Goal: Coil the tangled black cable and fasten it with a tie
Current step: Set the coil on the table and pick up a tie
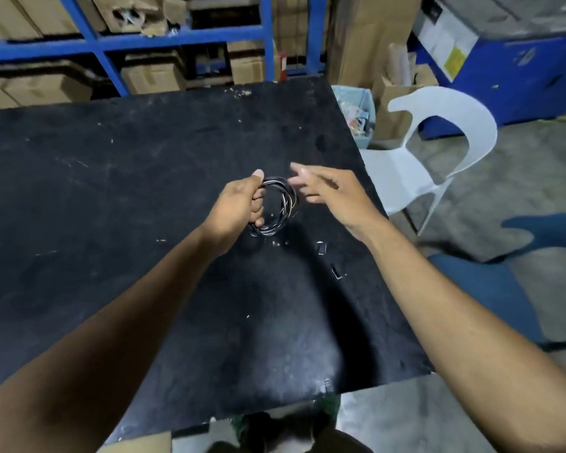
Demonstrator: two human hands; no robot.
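We find the black cable (276, 206) already gathered into a round coil, held above the black table (111, 178) near its right edge. The left hand (239, 204) grips the coil's left side, fingers curled through the loops and thumb on top. The right hand (327, 191) sits just right of the coil, fingers straight and spread, holding nothing; whether its fingertips touch the loops is blurred. We judge coiling near complete and fastening not yet begun. Two small dark pieces (321, 247) lie on the table nearer us than the coil; whether they are ties we cannot tell. Next, the free hand must fetch a tie while the grip keeps the loops together.
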